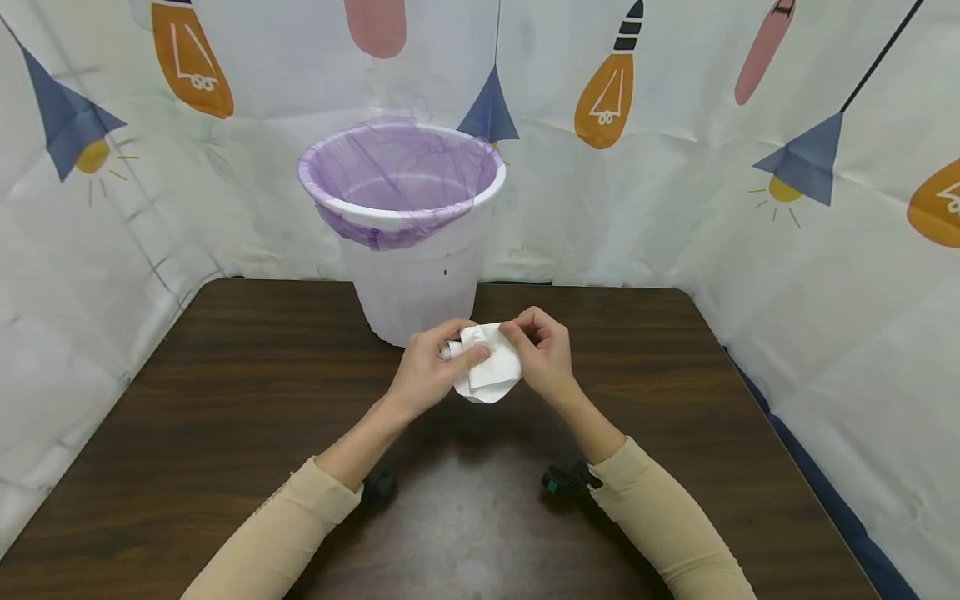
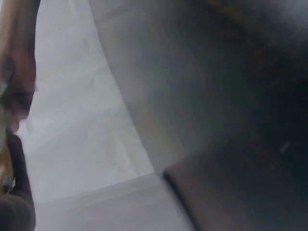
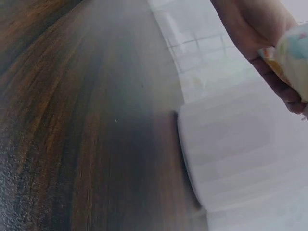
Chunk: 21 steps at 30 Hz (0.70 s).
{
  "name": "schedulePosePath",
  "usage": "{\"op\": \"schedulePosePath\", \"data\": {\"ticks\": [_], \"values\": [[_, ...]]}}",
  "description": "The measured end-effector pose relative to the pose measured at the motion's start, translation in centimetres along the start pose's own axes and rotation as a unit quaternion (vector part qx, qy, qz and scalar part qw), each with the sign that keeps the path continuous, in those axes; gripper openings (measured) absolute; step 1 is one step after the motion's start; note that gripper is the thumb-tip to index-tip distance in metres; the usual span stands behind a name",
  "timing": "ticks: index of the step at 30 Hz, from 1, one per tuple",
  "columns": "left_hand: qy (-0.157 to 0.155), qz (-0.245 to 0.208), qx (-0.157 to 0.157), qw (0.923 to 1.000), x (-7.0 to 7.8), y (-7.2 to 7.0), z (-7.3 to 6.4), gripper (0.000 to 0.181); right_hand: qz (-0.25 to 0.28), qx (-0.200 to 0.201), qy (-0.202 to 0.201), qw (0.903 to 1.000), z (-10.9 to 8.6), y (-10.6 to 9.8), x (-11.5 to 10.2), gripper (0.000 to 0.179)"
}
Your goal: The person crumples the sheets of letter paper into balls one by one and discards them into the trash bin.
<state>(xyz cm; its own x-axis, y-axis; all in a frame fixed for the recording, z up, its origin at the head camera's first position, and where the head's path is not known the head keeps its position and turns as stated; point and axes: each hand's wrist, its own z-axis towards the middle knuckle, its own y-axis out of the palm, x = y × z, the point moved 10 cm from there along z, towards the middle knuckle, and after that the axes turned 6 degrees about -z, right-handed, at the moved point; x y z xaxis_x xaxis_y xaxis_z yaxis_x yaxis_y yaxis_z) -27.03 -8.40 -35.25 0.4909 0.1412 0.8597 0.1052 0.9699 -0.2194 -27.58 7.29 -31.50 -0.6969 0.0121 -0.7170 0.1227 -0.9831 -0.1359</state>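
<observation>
A small white folded paper bundle (image 1: 491, 367) is held up between both hands over the table, in front of the bin. My left hand (image 1: 431, 367) grips it from the left, thumb lying across its top face. At that end a short rolled part (image 1: 452, 350) sticks out beside the fingers. My right hand (image 1: 542, 354) pinches the upper right edge between thumb and fingers. In the right wrist view the bundle (image 3: 296, 57) has a rounded side with pale coloured print and an orange patch, partly cut off by the frame. Fingers hide parts of it.
A white waste bin (image 1: 420, 287) lined with a purple bag (image 1: 397, 175) stands at the table's back edge, just beyond the hands. The dark wooden table (image 1: 225, 400) spreads around them. Printed white cloth (image 1: 675, 200) hangs behind and at the sides.
</observation>
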Motion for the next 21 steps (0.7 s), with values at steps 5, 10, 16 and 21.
{"op": "schedulePosePath", "data": {"ticks": [5,10,16,21], "values": [[-0.025,0.067,-0.010,0.9974,-0.3,-0.1,0.4,0.034,-0.004,0.028,0.021,0.9994,-0.4,-0.4,0.8,0.014],[0.082,0.171,0.042,0.9810,1.8,-0.2,-0.2,0.031,-0.021,0.034,0.031,0.9987,-0.7,-0.5,1.6,0.012],[0.219,0.275,0.051,0.9350,4.7,1.1,-1.1,0.010,-0.045,0.061,-0.002,0.9971,-0.6,-0.9,1.1,0.011],[0.197,0.328,0.015,0.9238,4.4,1.9,-1.3,0.008,-0.061,0.083,-0.013,0.9946,-0.7,-1.4,1.0,0.011]]}}
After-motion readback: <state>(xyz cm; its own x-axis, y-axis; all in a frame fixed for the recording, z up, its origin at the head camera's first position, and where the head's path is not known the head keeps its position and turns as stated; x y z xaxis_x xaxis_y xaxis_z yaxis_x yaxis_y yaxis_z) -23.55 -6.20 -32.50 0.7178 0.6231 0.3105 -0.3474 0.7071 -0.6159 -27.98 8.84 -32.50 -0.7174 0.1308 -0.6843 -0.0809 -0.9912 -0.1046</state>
